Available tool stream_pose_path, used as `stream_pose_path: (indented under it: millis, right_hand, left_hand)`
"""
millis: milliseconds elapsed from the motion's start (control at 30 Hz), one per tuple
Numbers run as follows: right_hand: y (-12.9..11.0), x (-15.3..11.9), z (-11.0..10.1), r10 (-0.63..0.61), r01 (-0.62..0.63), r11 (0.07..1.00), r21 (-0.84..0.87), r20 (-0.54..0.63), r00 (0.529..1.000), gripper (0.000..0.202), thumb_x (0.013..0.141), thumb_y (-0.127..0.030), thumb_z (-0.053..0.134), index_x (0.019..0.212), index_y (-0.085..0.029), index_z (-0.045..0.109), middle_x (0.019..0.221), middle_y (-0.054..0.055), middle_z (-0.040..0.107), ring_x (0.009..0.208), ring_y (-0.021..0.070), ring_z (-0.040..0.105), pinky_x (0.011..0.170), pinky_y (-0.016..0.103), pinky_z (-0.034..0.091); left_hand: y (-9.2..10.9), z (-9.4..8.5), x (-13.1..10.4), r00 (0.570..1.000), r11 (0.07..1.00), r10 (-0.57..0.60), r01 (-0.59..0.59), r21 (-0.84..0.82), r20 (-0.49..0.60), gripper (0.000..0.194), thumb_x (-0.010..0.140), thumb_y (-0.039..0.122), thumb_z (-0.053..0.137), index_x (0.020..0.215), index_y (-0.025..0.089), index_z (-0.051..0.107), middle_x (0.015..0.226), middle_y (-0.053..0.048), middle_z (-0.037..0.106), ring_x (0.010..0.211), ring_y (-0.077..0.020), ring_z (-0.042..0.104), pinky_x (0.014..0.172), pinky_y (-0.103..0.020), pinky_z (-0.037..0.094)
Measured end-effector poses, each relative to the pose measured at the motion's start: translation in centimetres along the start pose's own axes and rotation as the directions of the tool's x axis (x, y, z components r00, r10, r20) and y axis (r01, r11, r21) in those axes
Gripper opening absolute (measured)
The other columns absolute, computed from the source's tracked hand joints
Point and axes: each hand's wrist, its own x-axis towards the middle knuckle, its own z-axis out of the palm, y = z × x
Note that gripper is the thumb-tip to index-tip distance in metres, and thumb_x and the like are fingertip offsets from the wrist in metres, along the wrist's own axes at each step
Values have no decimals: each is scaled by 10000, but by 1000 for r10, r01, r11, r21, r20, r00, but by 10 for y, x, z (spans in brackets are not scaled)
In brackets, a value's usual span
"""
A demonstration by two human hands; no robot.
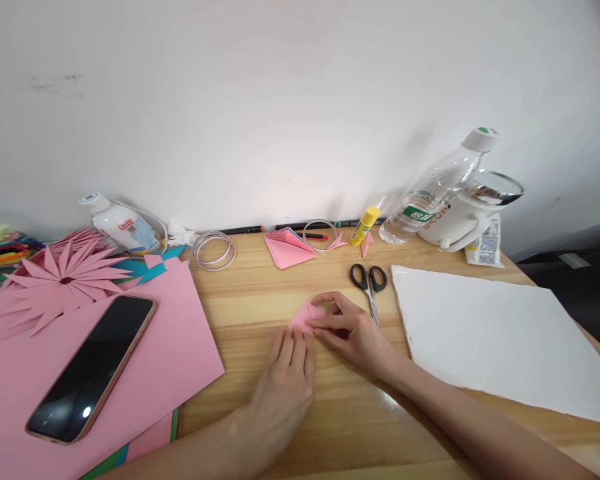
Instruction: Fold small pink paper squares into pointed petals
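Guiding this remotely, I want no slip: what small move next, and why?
I'd probably press along the visible line on the small pink paper with the right hand: it touches the paper's right side, while the left hand rests at the near edge.

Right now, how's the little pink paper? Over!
Left hand on little pink paper. Right hand touching it too. Scissors near right hand, apart from paper.
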Motion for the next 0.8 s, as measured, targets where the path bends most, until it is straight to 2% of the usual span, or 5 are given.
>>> stream_pose_path:
  millis: [100,200,400,600,800]
  right_hand:
    - [0,-1,-1,23,-23,998,58,0,1000,131,793,-207,551,892,-193,636,1088,80,530,591,64,530,581,230,491]
    - [-1,-3,-2,37,-38,996,81,14,999,65,780,-154,529,787,-170,592,1078,77,531,577,56,527,568,217,488]
    - [2,-1,-1,24,-25,998,54,22,999,100,758,-126,519,675,-144,572,1116,90,500,526,37,518,542,228,482]
    - [0,1,-5,26,-27,999,27,34,999,128,760,-129,532,643,-142,582,1091,82,505,599,62,553,578,229,487]
    - [-3,-4,-8,-31,32,999,-42,22,999,124,764,-101,518,744,-154,628,953,68,510,568,56,516,548,211,464]
  left_hand:
    - [-4,-2,1,997,996,73,-73,55,-8,342,857,177,403,1121,18,550,1052,-176,616,990,-253,569,906,-418,374]
    - [-7,-9,3,990,986,138,-140,86,28,393,891,232,351,1156,-5,519,1065,-201,600,1008,-278,559,867,-430,395]
    - [-8,-16,2,974,975,219,-220,11,51,485,899,368,321,1215,35,479,1190,-207,527,1029,-311,535,904,-499,343]
    - [-13,-13,2,978,977,206,-204,-66,37,702,812,601,313,1239,64,459,1191,-201,520,1033,-328,515,941,-534,277]
    - [-33,0,13,985,972,172,-170,-163,1,576,786,527,470,1124,67,545,1006,-101,617,965,-225,558,1023,-429,284]
